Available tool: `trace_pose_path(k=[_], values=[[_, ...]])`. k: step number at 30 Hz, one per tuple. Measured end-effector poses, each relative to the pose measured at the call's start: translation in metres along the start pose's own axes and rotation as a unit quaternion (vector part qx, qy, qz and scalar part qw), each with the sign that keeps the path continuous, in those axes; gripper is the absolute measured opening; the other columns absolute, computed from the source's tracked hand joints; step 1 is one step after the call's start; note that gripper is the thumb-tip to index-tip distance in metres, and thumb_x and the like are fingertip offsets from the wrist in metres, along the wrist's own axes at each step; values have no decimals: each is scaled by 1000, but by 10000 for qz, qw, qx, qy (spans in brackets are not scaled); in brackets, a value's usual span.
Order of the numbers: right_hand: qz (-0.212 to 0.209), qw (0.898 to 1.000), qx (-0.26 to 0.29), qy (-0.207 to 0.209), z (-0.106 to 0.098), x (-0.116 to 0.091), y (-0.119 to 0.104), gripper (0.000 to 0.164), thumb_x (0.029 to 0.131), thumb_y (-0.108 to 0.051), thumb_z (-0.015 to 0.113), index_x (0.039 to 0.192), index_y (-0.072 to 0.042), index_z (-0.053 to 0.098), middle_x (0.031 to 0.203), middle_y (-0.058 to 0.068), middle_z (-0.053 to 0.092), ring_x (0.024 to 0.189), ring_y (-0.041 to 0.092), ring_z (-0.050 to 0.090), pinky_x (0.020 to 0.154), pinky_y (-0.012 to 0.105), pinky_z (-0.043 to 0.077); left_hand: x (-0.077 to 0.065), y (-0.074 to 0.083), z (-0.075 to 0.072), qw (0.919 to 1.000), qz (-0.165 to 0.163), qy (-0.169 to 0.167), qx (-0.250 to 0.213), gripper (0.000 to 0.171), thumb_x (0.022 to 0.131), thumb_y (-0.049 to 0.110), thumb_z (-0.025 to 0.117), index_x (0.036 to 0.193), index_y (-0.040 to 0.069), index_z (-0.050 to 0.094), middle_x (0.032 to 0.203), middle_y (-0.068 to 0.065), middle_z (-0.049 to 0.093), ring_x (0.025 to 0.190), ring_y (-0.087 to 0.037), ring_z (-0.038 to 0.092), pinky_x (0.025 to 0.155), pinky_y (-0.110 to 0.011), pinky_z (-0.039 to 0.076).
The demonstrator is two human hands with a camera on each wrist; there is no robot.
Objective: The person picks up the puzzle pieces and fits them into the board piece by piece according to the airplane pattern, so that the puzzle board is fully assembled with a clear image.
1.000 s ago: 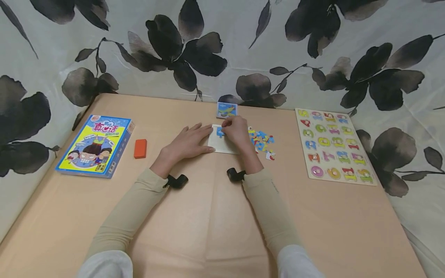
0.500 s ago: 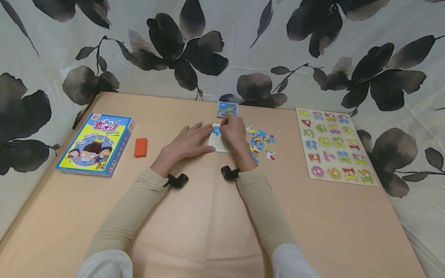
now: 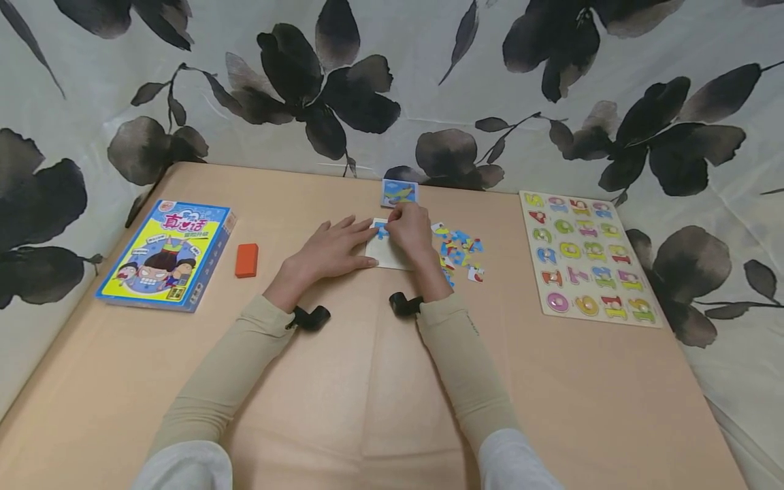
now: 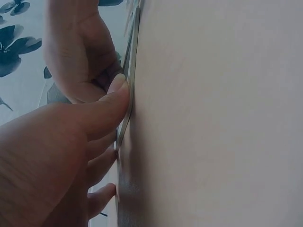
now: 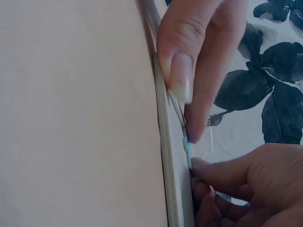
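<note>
A small white puzzle board (image 3: pixel 389 256) lies at the table's back middle, with joined blue jigsaw pieces (image 3: pixel 380 229) near its top left. My left hand (image 3: pixel 331 252) rests at the board's left side, fingers spread, thumb on its edge (image 4: pixel 129 101). Above the board's upper right, my right hand (image 3: pixel 412 233) pinches a jigsaw piece between thumb and finger; the piece is mostly hidden in the head view. In the right wrist view, the right thumb and fingertip (image 5: pixel 193 130) are down at the board's surface (image 5: pixel 171 165), and the blue pieces show edge-on.
Loose jigsaw pieces (image 3: pixel 459 250) are heaped right of the board. A small picture card (image 3: pixel 399 193) lies behind it. On the left are a blue and yellow box (image 3: pixel 165 255) and an orange block (image 3: pixel 247 260); on the right, a number and letter board (image 3: pixel 588 258).
My right hand has shifted a little left over the board onto the blue pieces, then stayed there. The left hand keeps its place.
</note>
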State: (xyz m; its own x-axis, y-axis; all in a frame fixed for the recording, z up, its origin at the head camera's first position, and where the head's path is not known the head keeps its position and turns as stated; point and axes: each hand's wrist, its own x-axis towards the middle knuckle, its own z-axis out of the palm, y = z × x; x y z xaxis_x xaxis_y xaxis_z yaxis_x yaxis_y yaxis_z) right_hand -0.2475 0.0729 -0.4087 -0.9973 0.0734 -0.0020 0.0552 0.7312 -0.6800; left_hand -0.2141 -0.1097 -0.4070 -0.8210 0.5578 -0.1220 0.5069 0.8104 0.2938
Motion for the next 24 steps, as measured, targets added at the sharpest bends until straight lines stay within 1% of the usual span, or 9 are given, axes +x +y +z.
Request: trace_pose_path(k=[3,6,10,15,20,24], values=[[-40,9999,113,-121,-2,0,1,4,85,-9,71,82,-7,70,86,8,67,85,22,58,71,31,47,-1,0,-1,10000,-26,-30,46,75,95,59,55,157,24,31,166,2,24,154,-34,19,117,-69,17],[-119,9991,238,-327,-6,-1,2,3,85,-9,70,85,-6,71,88,9,67,86,22,57,73,31,46,-1,0,-1,10000,-50,-38,20,74,95,59,55,157,25,32,166,2,24,155,-34,18,117,-69,16],[-220,9981,273,-509,-17,-1,6,10,88,-10,67,93,-6,74,91,9,69,86,22,56,74,30,46,-1,0,-1,10000,-73,-58,6,74,95,60,54,157,26,31,166,3,23,155,-33,17,117,-69,15],[-285,9980,300,-475,-40,-3,17,16,92,-11,65,101,-4,76,97,12,70,85,23,56,69,28,46,1,2,0,9999,-107,-101,-34,75,95,60,54,157,25,31,167,3,23,155,-33,16,118,-69,14],[-412,9978,370,-370,-63,-7,35,20,92,-9,63,107,-1,74,102,15,68,89,26,56,75,33,48,2,4,1,9998,-114,-147,-56,76,95,60,54,157,25,30,167,2,22,156,-33,14,119,-68,13],[-501,9976,364,-295,-75,-8,52,21,93,-8,63,109,0,72,102,16,67,90,28,57,79,37,50,1,3,1,9998,-140,-122,-68,76,95,59,55,157,25,30,167,2,22,156,-32,14,119,-67,13]])
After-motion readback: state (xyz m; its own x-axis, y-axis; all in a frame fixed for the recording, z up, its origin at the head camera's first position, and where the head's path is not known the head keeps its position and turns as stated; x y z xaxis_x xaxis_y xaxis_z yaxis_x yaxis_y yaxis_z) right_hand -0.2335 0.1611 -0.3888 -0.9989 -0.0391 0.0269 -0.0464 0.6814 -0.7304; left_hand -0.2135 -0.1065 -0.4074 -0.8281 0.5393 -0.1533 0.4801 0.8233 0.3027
